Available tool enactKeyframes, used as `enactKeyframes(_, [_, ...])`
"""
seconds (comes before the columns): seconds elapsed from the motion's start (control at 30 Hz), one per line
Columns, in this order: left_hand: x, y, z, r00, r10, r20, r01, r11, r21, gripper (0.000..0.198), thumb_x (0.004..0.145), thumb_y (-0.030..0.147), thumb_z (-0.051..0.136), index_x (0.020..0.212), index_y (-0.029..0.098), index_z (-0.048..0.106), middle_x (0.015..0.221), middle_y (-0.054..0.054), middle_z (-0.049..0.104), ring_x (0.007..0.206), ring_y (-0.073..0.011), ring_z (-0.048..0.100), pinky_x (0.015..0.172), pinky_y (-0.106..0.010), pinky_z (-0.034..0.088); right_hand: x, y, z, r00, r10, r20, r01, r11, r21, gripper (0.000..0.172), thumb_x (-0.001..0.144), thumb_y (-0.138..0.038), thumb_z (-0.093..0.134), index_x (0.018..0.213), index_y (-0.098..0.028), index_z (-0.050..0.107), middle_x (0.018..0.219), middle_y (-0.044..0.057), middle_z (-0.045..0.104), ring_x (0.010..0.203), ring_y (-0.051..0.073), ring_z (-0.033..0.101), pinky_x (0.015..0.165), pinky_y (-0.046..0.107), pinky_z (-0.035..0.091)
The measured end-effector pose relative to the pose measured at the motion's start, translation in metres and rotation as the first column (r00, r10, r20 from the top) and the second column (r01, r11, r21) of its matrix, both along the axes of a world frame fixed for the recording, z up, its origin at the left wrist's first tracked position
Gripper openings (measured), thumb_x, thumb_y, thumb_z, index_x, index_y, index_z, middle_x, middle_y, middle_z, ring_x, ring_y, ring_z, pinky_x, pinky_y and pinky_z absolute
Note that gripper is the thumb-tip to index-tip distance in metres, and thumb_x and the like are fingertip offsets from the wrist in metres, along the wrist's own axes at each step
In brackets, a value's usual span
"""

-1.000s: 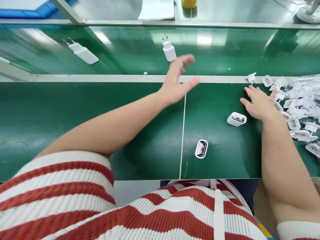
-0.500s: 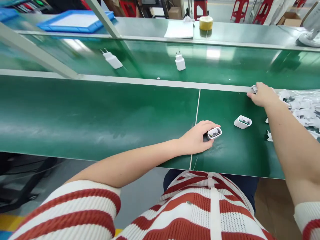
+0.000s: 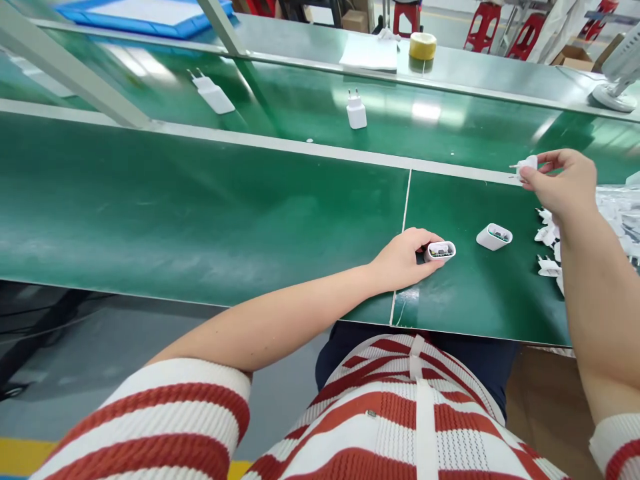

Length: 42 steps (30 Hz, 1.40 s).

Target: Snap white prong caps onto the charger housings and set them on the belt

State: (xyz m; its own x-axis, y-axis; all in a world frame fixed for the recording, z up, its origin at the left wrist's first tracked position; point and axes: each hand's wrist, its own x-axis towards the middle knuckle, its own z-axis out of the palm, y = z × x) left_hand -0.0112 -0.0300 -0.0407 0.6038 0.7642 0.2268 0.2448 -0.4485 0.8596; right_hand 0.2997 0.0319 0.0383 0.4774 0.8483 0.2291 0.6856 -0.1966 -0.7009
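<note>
My left hand (image 3: 407,260) is closed round a white charger housing (image 3: 441,251), whose open end faces up and shows circuit parts inside. To its right a second open charger housing (image 3: 494,237) stands on the green bench, touched by neither hand. My right hand (image 3: 567,177) pinches a white plug cap (image 3: 526,167) with two thin pins that point left, held above the bench near the pale strip. Several more white plug caps (image 3: 549,267) lie below that hand, partly hidden by my right forearm.
Beyond the pale strip (image 3: 280,143), two white chargers with pins lie on the green belt: one charger (image 3: 357,112) near the middle, another charger (image 3: 213,93) further left. A clear plastic bag (image 3: 617,210) lies at right. A tape roll (image 3: 423,47) and blue tray (image 3: 145,17) sit on the far ledge.
My right hand has lifted and shifted right, and the pinned plug cap in its fingers now shows plainly. My left hand still holds the housing. The whole view has tilted slightly.
</note>
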Motion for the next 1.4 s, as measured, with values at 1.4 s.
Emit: enactKeyframes(1.4, [-0.013, 0.009, 0.010, 1.000, 0.011, 0.000, -0.011, 1.000, 0.014, 0.022, 0.090, 0.025, 0.074, 0.111, 0.021, 0.070, 0.104, -0.003, 0.075, 0.095, -0.0194, 0.066, 0.088, -0.032, 0.050, -0.118, -0.106, -0.029, 0.714, 0.614, 0.335, -0.680, 0.723, 0.124, 0.041, 0.091, -0.022, 0.078, 0.122, -0.048, 0.073, 0.095, -0.004, 0.080, 0.089, 0.026, 0.072, 0.083, 0.044, 0.055])
